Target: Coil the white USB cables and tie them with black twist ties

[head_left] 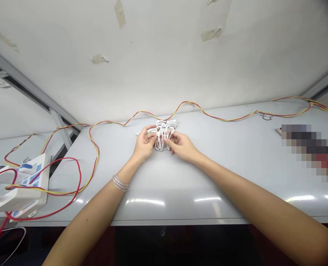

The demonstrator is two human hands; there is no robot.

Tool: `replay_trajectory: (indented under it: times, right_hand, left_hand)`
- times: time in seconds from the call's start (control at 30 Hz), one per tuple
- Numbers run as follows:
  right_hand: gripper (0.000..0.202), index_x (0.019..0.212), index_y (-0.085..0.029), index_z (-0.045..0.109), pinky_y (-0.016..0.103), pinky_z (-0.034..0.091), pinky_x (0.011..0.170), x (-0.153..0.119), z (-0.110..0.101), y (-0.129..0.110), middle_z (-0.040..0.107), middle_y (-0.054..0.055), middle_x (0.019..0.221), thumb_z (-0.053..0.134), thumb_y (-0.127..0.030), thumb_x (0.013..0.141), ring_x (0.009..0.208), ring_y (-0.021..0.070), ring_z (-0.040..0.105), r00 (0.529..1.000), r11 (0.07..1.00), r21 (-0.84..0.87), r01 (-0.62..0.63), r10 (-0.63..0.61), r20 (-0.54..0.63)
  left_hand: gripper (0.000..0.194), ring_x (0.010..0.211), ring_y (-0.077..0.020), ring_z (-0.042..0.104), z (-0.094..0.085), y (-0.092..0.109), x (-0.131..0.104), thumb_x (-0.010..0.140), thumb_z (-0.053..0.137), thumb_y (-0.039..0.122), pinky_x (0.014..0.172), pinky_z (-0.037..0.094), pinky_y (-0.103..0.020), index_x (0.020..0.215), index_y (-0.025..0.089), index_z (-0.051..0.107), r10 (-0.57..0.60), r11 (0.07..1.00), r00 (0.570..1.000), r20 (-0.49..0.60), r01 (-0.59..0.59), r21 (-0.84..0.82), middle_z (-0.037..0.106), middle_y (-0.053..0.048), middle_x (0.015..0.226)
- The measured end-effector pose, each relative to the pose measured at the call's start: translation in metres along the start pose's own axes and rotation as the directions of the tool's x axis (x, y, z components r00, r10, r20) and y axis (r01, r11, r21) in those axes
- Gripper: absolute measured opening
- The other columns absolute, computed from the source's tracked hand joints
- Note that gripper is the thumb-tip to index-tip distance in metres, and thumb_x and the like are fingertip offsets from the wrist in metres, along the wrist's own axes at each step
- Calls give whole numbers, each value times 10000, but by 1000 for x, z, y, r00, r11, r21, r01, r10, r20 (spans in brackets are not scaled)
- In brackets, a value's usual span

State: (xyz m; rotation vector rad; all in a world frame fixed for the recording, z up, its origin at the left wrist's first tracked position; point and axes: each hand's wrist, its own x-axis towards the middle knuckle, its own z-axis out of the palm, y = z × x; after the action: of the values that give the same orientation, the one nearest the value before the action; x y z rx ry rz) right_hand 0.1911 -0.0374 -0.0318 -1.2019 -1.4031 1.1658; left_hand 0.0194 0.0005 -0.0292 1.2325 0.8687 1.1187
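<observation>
A coiled white cable [162, 143] is held between my two hands above the grey tabletop, its loops hanging between the fingers. My left hand [145, 143] grips the coil's left side with thumb and fingers. On the other side, my right hand [182, 145] pinches the coil, and a white plug end [172, 131] sticks up beside its fingers. Just behind, a bundle of white cable [166, 123] with a dark tie lies on the table. Some white strands pass behind my left fingers, and I cannot tell which bundle they belong to.
Red and yellow wires [186, 102] run along the table's back edge by the white wall. At the left stands a power strip [39, 181] with plugged-in adapters and looping red wire. A blurred object [278, 130] lies at the right. The table's front edge [180, 221] is close.
</observation>
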Motion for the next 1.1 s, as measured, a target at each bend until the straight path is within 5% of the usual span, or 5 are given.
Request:
replay_trajectory:
  times: [0.3, 0.57, 0.8, 1.1]
  right_hand:
    - [334, 967, -169, 648, 281, 450, 494, 1, 1, 1, 604, -3, 685, 657, -485, 862, 503, 128, 542, 1000, 999, 29, 21, -22, 16]
    - [379, 981, -168, 667, 286, 480, 509, -1, 1, -3, 611, 7, 654, 691, -519, 841, 538, 146, 558, 1000, 1000, 19, 2, -2, 4]
    - [375, 1067, -178, 702, 274, 492, 535, -1, 0, -1, 675, 27, 758, 743, -444, 806, 584, 141, 566, 999, 999, -35, 32, -32, 2]
    - [367, 1100, -183, 666, 274, 481, 537, -2, 1, 0, 637, 4, 724, 699, -442, 842, 564, 136, 559, 999, 999, -8, 49, -48, 13]
  left_hand:
    - [400, 691, -123, 652, 3, 3, -1, 730, 742, 185, 676, 521, -255, 1113, 151, 634, -2, 998, 1000, -30, 4, 56, 715, -23, 833]
    - [482, 782, -141, 676, 4, 6, -4, 649, 799, 187, 724, 555, -275, 1100, 171, 629, 89, 988, 996, -13, -87, 124, 709, -59, 1006]
    - [363, 661, -107, 648, 5, 3, -3, 674, 756, 148, 631, 505, -217, 947, 192, 520, 90, 987, 994, -55, -81, 141, 676, 2, 811]
    - [337, 750, -113, 632, 6, 8, -7, 680, 799, 174, 700, 500, -231, 829, 189, 496, 148, 983, 988, 55, -153, 102, 631, 11, 818]
